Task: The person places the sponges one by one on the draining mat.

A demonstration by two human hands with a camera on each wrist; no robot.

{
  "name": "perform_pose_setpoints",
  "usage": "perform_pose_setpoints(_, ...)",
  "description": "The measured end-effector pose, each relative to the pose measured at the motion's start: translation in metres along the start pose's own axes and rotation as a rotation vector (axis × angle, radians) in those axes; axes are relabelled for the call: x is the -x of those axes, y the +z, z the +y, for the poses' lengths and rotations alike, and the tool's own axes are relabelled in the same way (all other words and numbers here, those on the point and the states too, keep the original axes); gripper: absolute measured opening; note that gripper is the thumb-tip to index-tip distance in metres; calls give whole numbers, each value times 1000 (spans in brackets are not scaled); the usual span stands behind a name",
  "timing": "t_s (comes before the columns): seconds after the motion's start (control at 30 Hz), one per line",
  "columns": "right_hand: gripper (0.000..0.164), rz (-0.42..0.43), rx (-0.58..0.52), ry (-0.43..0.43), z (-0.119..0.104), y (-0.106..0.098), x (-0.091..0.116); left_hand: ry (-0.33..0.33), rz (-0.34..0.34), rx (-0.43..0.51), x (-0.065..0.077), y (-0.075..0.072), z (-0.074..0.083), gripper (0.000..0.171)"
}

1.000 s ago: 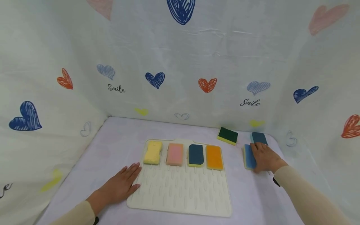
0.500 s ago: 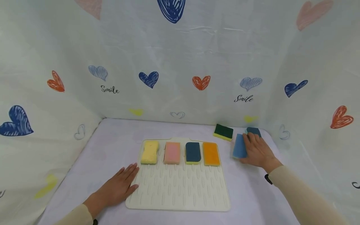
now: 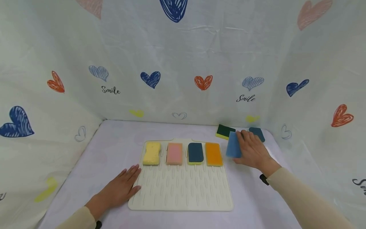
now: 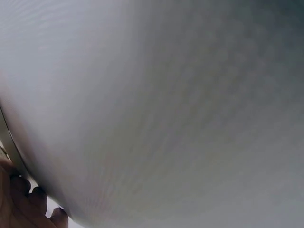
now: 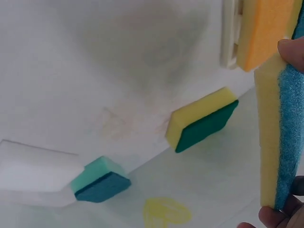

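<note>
My right hand [image 3: 253, 151] grips a blue-topped sponge [image 3: 234, 145] by its edges, right of the mat. In the right wrist view the sponge [image 5: 280, 137] shows a yellow foam layer under blue scouring fibre, pinched between thumb and fingers. My left hand [image 3: 117, 190] lies flat with straight fingers, its fingertips at the left edge of the cream ridged mat [image 3: 183, 190]. Along the mat's far side lie a yellow sponge [image 3: 152, 154], a pink sponge [image 3: 174, 154], a dark blue sponge [image 3: 195, 153] and an orange sponge [image 3: 213, 154] in a row.
Behind the held sponge, a green-topped yellow sponge [image 3: 224, 131] lies near the table's back edge. A teal sponge [image 3: 257, 133] sits at the back right corner, partly behind my right hand. A white curtain [image 3: 177, 54] with printed hearts encloses the table [image 3: 120, 136].
My right hand has lifted the blue sponge and carried it left toward the mat, uncovering more of the teal sponge. My left hand stays at the mat's edge. The head view has shifted slightly.
</note>
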State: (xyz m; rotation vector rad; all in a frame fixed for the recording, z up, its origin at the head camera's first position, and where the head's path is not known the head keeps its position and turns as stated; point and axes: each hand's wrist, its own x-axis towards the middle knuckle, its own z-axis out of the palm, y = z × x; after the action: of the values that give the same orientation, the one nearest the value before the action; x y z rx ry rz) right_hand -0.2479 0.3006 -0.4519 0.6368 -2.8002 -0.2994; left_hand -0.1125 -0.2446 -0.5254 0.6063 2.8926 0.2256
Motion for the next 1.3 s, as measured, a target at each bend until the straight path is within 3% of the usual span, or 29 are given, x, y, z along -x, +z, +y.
perform_pose_setpoints(0.6, 127, 77, -71, -120, -67, -23, -16, 1, 11, 5, 0, 4, -6, 76)
perform_pose_setpoints(1.0, 125, 60, -179, -222, -144, -27, -29, 9, 17, -9, 2, -1, -4, 73)
perform_pose_setpoints(1.3, 125, 19, -188, -300, -208, -27, -27, 10, 11, -8, 3, 0, -6, 74)
